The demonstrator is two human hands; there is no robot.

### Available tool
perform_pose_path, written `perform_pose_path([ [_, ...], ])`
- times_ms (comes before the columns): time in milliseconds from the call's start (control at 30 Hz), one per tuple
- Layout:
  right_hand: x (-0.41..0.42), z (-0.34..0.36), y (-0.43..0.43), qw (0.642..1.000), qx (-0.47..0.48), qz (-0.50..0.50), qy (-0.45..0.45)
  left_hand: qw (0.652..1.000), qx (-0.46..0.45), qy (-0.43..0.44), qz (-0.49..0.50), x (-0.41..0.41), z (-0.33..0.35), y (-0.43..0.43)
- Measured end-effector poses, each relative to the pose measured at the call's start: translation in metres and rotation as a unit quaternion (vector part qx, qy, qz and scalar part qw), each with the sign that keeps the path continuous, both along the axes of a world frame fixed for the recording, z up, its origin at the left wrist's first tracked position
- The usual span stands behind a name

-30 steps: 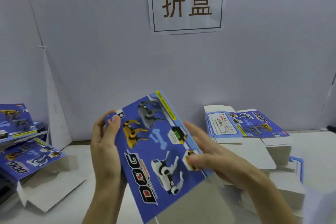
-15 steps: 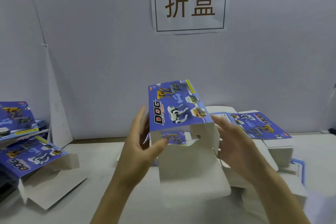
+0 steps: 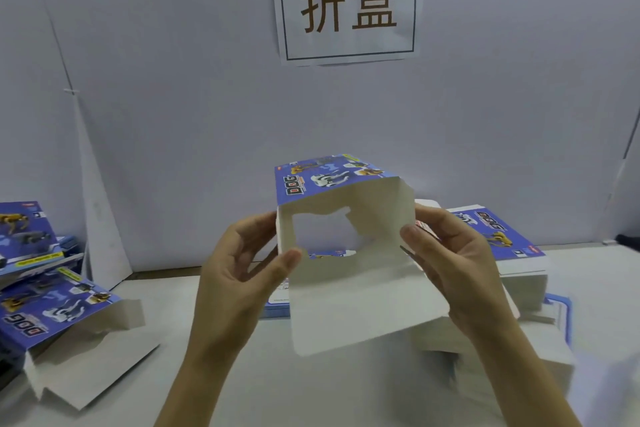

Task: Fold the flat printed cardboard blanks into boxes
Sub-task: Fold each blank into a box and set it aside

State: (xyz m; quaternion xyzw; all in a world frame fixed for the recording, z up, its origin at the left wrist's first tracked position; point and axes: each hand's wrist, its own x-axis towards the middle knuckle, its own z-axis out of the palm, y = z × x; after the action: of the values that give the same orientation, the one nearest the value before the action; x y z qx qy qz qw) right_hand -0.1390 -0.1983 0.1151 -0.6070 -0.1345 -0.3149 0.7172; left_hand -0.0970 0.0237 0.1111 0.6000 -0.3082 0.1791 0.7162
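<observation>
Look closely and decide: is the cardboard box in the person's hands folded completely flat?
No, the cardboard box, gripped by the left hand and right hand, is opened into a hollow sleeve showing its white inside.

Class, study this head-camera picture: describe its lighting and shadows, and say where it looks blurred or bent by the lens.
Head view: soft, even light with a bluish cast and no glare. Head view: the box throws only a faint shadow on the table. Head view: the sign reads sharp, while the lower right corner smears into white blur. Head view: lines on the wall lean and bow towards the frame edges.
</observation>
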Motion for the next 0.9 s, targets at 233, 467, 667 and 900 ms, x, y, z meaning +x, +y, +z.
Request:
perform_pose_path([
  [233,0.005,-0.003,0.005,0.992,0.120,0.004,0.044,0.997,-0.039,0.042,0.058,0.005,-0.005,-0.002],
  [467,0.005,0.001,-0.001,0.984,0.104,0.093,0.107,0.981,-0.089,0.155,-0.080,0.013,-0.005,0.009],
  [667,0.008,0.005,0.002,0.956,0.186,0.148,0.173,0.958,-0.135,0.143,-0.207,0.014,-0.011,0.008],
  [900,0.006,0.004,0.006,0.955,0.195,0.184,0.129,0.948,-0.145,0.189,-0.213,0.017,-0.016,0.005],
])
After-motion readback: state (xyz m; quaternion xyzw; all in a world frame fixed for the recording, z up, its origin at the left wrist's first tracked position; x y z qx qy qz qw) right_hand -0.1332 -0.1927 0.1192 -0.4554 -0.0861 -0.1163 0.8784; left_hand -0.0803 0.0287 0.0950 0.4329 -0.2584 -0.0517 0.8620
